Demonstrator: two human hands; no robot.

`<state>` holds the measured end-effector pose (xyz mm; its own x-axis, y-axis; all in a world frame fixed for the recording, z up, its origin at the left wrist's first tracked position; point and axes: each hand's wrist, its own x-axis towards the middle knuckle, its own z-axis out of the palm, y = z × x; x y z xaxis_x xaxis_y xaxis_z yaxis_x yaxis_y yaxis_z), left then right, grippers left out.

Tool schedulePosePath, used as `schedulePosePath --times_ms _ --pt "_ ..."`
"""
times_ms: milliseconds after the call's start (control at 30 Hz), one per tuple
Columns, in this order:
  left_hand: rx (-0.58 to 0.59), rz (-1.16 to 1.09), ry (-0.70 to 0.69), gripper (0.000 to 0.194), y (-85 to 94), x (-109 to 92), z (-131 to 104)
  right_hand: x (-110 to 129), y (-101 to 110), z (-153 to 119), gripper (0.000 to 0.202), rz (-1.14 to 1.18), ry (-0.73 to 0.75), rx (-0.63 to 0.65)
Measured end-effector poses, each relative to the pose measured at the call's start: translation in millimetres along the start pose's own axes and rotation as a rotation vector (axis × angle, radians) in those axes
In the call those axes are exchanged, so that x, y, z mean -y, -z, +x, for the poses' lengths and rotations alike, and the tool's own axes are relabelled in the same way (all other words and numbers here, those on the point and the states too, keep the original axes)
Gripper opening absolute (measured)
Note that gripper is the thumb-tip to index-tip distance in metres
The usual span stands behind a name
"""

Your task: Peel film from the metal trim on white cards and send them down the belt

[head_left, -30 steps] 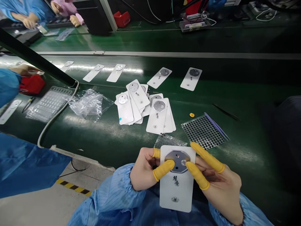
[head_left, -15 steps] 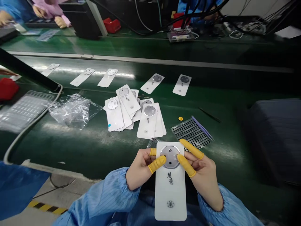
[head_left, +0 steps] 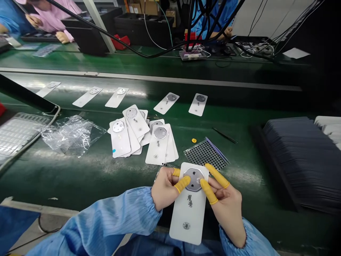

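A white panel point(head_left: 188, 217) with a grey octagonal plate and dark printed characters is held between both hands, tilted slightly. My left hand point(head_left: 170, 185) grips its upper left edge, the yellow-covered thumb on the plate. My right hand point(head_left: 222, 193) pinches the upper right edge, thumb at the plate's right side, with a yellow-covered index finger behind the top corner. Beyond the hands lie a sheet of black dots point(head_left: 205, 155) and a small yellow piece point(head_left: 194, 140). A pile of similar white panels point(head_left: 157, 149) rests to the left of them.
Several white panels point(head_left: 198, 105) lie spaced along the green bench. A crumpled clear bag point(head_left: 71, 137) and a clear tray point(head_left: 20, 131) are left, tweezers point(head_left: 225, 136) right of centre. A rack of dark sheets point(head_left: 301, 160) stands far right. People sit across the bench.
The view has swung right, bringing more of the rack into sight. The held panel has tilted, its lower end now further left. Both hands keep hold of it.
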<state>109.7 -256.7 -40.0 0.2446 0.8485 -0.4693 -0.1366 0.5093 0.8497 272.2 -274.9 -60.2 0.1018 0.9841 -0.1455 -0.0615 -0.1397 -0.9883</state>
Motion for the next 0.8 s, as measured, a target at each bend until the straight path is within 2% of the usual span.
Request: schedulePosePath --times_ms 133,233,333,433,533,633,733,800 --pt "0.053 0.076 -0.026 0.055 -0.9 0 15 0 8 9 0.043 0.029 -0.019 0.039" --pt "0.105 0.277 -0.127 0.051 2.9 -13 34 -6 24 28 0.045 0.034 -0.039 0.069" --pt "-0.007 0.632 -0.259 0.056 10.0 -46 71 -21 47 48 0.047 -0.034 -0.025 0.107" --pt "-0.180 0.894 -0.291 0.059 11.5 -84 130 -41 65 60 0.046 -0.277 0.097 0.092" --pt "-0.311 0.980 -0.283 0.062 -2.6 -109 197 -53 73 63 0.041 -0.635 0.340 0.008" --pt "-0.428 1.035 -0.259 0.073 -29.7 -113 249 -58 72 63 0.035 -0.872 0.537 -0.039" --pt "-0.524 1.064 -0.225 0.077 -51.5 -103 277 -61 71 63 0.034 -0.930 0.609 -0.006" --pt "-0.559 1.080 -0.210 0.072 -56.5 -96 285 -63 74 62 0.037 -0.939 0.618 0.029"
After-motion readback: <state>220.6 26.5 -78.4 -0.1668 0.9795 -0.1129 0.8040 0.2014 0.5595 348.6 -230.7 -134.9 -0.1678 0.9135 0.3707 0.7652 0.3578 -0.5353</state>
